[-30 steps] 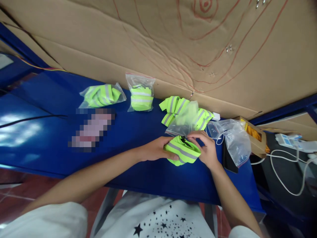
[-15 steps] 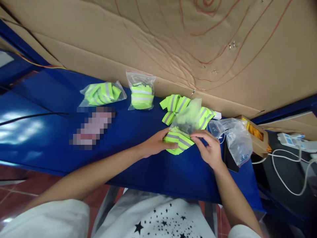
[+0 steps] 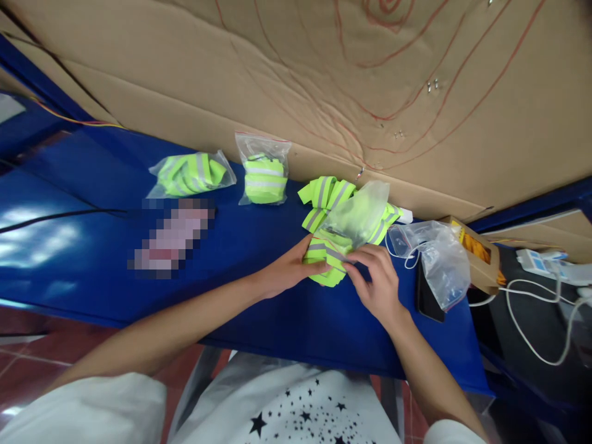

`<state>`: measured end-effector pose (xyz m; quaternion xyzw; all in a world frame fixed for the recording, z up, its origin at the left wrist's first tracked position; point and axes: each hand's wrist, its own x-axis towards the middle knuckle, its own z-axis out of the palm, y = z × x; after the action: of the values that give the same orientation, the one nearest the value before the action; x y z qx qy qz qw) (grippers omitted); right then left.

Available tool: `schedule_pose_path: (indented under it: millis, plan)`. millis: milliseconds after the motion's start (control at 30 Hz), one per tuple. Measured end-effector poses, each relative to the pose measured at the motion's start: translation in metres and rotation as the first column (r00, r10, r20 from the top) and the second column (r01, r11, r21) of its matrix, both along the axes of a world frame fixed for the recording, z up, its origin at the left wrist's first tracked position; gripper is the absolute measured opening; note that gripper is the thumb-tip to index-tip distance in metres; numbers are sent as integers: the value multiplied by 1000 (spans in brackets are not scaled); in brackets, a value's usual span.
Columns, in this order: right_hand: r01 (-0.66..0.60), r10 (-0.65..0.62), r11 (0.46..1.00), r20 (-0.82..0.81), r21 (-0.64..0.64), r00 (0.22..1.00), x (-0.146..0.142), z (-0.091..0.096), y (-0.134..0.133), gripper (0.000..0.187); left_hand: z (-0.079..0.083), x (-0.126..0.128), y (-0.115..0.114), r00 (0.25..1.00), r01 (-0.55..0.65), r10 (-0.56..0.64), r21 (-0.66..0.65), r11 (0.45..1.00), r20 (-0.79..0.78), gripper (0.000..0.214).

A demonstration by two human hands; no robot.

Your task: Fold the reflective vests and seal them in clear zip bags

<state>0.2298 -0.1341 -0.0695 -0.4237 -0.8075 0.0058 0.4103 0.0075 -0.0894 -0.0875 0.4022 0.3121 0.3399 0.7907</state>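
Observation:
A folded bundle of neon-yellow reflective strap [image 3: 327, 271] with grey bands lies between my hands, partly inside a clear zip bag [image 3: 358, 213]. My left hand [image 3: 291, 269] is closed on the bundle's left side, thumb across its front. At the bag's mouth, my right hand [image 3: 375, 280] pinches the bag edge beside the bundle's right side; the exact fingertip contact is partly hidden. Behind the bag, more loose reflective straps [image 3: 324, 192] lie against the cardboard.
Two filled zip bags stand to the left, one lying [image 3: 194, 176] and one upright [image 3: 264, 179]. A pixelated item [image 3: 173, 240] lies before them. On the right are empty-looking plastic bags [image 3: 446, 265], a black phone [image 3: 428, 293], a cardboard box [image 3: 481, 256] and white cables [image 3: 513, 327].
My right hand has moved left, closer to my left hand. The bag has spread flatter above the bundle, and the bundle's right corner has drawn inward.

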Motion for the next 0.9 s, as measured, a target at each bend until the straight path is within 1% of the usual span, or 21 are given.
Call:
schedule_pose_path:
  millis: [133,267,333,433,500,533,567,600,633,667,700,767,800,833,900]
  plan:
    - [6,-7,1000,-17,-19,1000,-7,-1,-1,33,0,2,-3,1000,-21,21,19,1000,-12,72]
    - [-19,19,1000,11,-1,1000,-6,-5,-2,38,1,8,-6,993,-98,102,79,992,-51,64]
    - [-20,20,1000,1,8,1000,-6,-6,-3,39,0,10,-7,988,-140,145,100,985,-45,62]
    - [0,-1,1000,-68,-13,998,-8,-6,-3,33,-1,13,-7,976,-219,219,99,971,18,59]
    - [48,-60,996,-164,-79,985,-10,-6,-2,22,-2,13,-7,970,-243,239,102,965,51,57]
    - [75,-105,989,-247,-130,963,-11,-7,-1,17,-2,13,-6,971,-237,231,104,966,66,57]
    - [87,-151,977,-351,-192,924,-12,-8,0,17,-3,13,-6,973,-225,217,103,969,81,58]
    - [73,-188,964,-459,-256,868,-14,-10,1,23,-3,13,-7,974,-213,203,102,972,99,59]
    - [26,-208,948,-554,-318,806,-15,-12,2,30,-3,14,-7,975,-203,191,100,974,117,60]
    - [-52,-209,926,-621,-375,756,-18,-15,2,35,-3,14,-8,973,-203,189,100,974,132,62]
    - [-145,-196,894,-661,-424,725,-20,-18,2,38,-3,15,-10,970,-214,199,102,972,141,63]
    - [-298,-160,813,-684,-500,712,-27,-22,0,38,-2,16,-12,962,-249,235,96,964,137,65]
    - [-334,-159,781,-685,-528,711,-30,-24,-2,39,-2,16,-12,959,-263,251,83,961,130,66]
    - [-340,-176,765,-686,-547,706,-32,-25,-3,42,-1,16,-12,958,-270,261,66,961,119,66]
    - [-302,-233,771,-689,-561,686,-33,-25,-3,47,2,13,-9,965,-255,251,42,966,78,67]
